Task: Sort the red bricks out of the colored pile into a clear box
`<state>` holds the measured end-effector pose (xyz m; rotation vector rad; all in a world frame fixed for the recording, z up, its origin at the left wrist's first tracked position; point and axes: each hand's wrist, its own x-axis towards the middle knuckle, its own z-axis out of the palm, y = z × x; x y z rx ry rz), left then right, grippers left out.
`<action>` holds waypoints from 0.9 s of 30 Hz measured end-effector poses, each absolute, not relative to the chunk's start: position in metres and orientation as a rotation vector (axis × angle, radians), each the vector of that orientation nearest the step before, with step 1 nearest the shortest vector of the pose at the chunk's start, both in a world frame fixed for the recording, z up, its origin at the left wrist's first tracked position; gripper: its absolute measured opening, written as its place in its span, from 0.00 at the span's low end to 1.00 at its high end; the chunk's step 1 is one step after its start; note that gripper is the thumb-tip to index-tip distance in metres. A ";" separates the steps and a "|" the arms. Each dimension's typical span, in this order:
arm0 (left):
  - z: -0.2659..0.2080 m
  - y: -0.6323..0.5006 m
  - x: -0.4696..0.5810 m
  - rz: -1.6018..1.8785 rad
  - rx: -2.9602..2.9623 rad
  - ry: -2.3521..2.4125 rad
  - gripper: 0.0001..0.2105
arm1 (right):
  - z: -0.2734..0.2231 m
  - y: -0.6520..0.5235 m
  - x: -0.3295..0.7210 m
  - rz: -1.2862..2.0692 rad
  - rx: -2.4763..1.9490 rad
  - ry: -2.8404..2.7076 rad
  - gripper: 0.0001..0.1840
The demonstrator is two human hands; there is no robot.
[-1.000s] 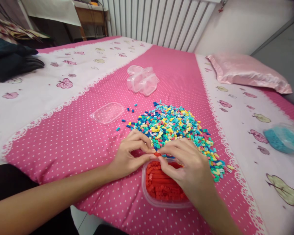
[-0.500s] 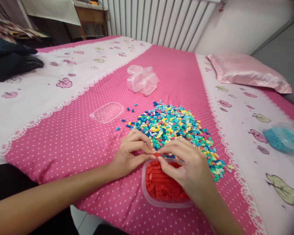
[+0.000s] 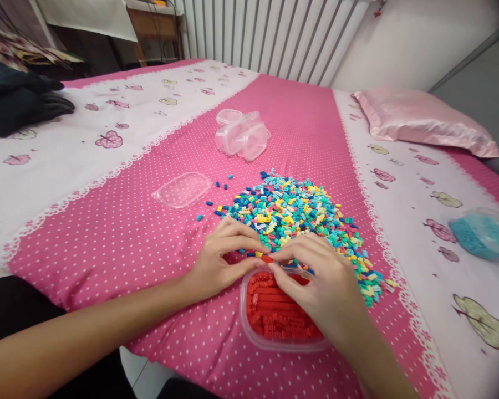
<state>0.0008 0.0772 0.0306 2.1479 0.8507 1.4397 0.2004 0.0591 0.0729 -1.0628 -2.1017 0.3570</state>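
Note:
Just above the rim of a clear plastic tub (image 3: pixel 244 310), both hands meet at a small red toy brick (image 3: pixel 267 259). My right hand (image 3: pixel 322 269) pinches its right side between thumb and index finger, with the wrist over the tub's right part. From the other side, my left hand (image 3: pixel 222 252) has its thumb and index finger closed about the brick's left end. Red bricks (image 3: pixel 285 310) fill the tub, some joined in long rows. Behind the hands spreads a pile of loose multicoloured bricks (image 3: pixel 295 210), partly hidden by my fingers.
A clear lid (image 3: pixel 183 190) lies left of the pile, near a few stray blue bricks (image 3: pixel 217 184). Farther back are several clear containers (image 3: pixel 243 136). On the right sit a container of blue bricks (image 3: pixel 480 235) and a pink pillow (image 3: pixel 424 122). Dark cloth (image 3: pixel 20 102) lies far left on the bed.
The left fingertips have parted slightly, and more of the red brick shows between the hands. The tub and pile have stayed in place.

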 end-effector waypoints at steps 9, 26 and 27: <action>0.030 0.078 0.000 1.394 2.167 0.870 0.04 | 0.071 0.055 0.198 0.163 -1.043 -2.180 0.08; 0.028 0.080 0.000 1.414 1.977 0.942 0.02 | 0.081 0.075 0.227 0.489 -1.166 -2.106 0.06; 0.028 0.081 -0.001 1.418 1.927 0.962 0.02 | 0.080 0.083 0.240 0.519 -1.222 -2.047 0.08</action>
